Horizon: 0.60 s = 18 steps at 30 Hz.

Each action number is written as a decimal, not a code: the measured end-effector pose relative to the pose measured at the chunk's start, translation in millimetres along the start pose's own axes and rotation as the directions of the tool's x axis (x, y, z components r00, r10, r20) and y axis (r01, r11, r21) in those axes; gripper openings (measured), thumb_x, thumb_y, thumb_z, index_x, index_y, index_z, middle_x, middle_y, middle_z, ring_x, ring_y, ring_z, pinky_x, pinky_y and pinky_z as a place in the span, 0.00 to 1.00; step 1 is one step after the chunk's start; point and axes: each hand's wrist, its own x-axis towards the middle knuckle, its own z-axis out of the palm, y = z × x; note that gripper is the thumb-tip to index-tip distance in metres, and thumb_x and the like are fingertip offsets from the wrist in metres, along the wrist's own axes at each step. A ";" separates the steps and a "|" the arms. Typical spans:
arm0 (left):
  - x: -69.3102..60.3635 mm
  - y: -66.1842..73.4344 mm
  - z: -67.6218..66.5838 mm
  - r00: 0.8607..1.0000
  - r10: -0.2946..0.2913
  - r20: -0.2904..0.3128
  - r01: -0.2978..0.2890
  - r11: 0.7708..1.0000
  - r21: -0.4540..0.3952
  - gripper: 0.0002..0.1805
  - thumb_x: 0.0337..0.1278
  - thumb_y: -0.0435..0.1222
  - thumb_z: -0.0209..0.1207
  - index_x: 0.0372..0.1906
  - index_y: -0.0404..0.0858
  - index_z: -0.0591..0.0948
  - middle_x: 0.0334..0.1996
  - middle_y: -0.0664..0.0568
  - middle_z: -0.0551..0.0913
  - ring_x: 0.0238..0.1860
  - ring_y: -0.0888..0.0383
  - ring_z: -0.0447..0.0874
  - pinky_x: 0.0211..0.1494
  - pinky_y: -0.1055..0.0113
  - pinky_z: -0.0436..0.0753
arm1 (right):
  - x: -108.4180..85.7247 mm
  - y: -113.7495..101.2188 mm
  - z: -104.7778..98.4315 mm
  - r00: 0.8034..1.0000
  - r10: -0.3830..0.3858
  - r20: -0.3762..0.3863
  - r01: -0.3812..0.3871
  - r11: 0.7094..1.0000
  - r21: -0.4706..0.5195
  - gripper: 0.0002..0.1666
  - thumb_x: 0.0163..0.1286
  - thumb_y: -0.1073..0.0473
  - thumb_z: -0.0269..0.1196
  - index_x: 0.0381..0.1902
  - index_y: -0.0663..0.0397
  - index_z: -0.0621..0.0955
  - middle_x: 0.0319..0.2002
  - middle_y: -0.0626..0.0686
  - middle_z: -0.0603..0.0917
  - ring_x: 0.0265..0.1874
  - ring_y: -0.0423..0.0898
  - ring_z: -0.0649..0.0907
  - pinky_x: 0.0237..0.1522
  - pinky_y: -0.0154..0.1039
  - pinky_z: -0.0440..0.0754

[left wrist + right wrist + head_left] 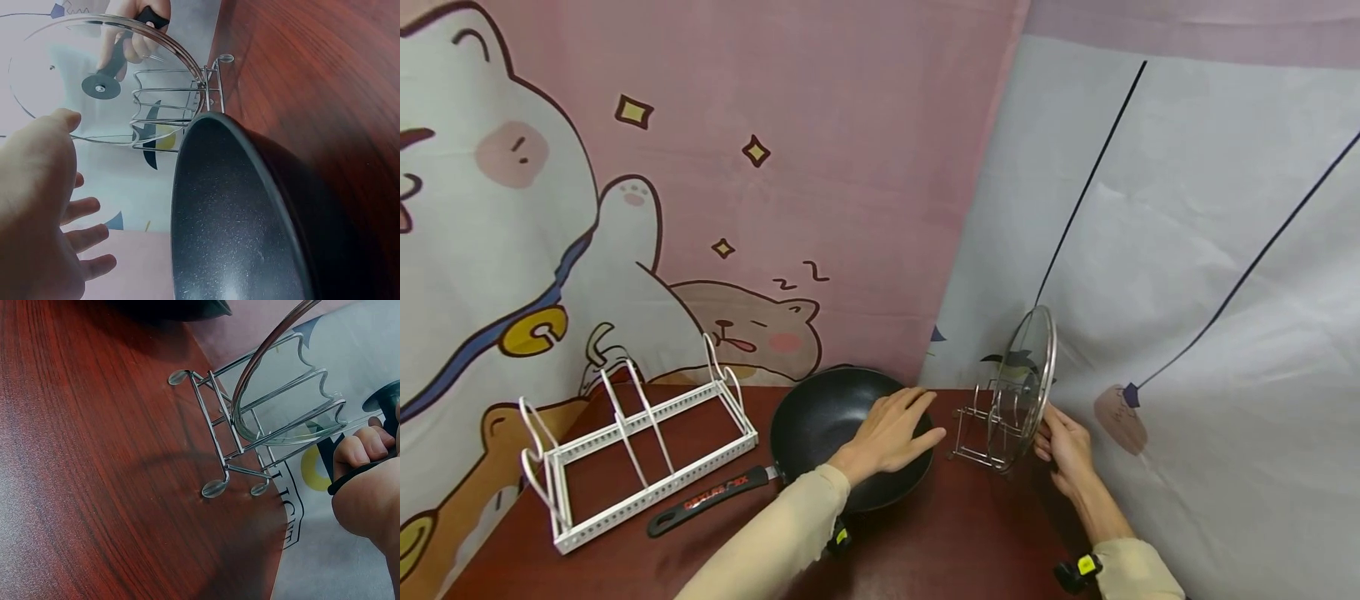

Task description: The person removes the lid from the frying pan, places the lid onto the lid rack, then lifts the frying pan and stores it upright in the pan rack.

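Note:
A round glass lid (1043, 375) with a metal rim stands on edge in a small silver wire rack (981, 457). My right hand (1067, 450) grips the lid's black handle (112, 65), fingers curled round it in the right wrist view. The lid's lower rim (240, 422) sits between the rack's wires. My left hand (891, 429) hovers above a black frying pan (808, 425), its fingers extended and holding nothing. In the left wrist view that hand (44, 206) is apart from the pan's rim.
A white metal rack (647, 454) with upright dividers stands left of the pan. The pan's black handle (707, 500) points toward it. All rest on a dark red wooden table (970, 550). Printed cloth (850, 167) hangs behind the table and along its right side.

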 end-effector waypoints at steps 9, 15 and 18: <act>-18.6 -4.4 -7.7 1.000 0.026 -0.017 -0.025 0.999 0.043 0.39 0.88 0.63 0.51 0.89 0.47 0.67 0.87 0.45 0.71 0.89 0.42 0.67 0.89 0.39 0.69 | 0.1 1.2 -2.4 1.000 0.000 0.004 0.000 1.000 -0.013 0.18 0.91 0.45 0.59 0.38 0.39 0.87 0.22 0.38 0.67 0.16 0.33 0.65 0.26 0.38 0.52; -32.1 -7.6 -14.7 1.000 0.023 -0.018 -0.022 0.998 0.054 0.40 0.87 0.64 0.51 0.89 0.47 0.67 0.88 0.44 0.69 0.89 0.41 0.66 0.89 0.38 0.68 | -0.1 0.4 -2.8 1.000 -0.006 0.009 0.007 1.000 -0.017 0.19 0.92 0.46 0.57 0.38 0.40 0.87 0.22 0.38 0.67 0.16 0.33 0.65 0.26 0.38 0.51; -40.4 -11.2 -17.3 1.000 0.018 -0.024 -0.017 0.998 0.059 0.41 0.87 0.65 0.51 0.90 0.48 0.66 0.88 0.44 0.68 0.89 0.41 0.65 0.89 0.37 0.68 | -0.2 0.3 -2.7 1.000 -0.006 0.014 0.007 1.000 -0.016 0.19 0.92 0.47 0.57 0.38 0.40 0.86 0.22 0.39 0.67 0.16 0.33 0.65 0.26 0.38 0.51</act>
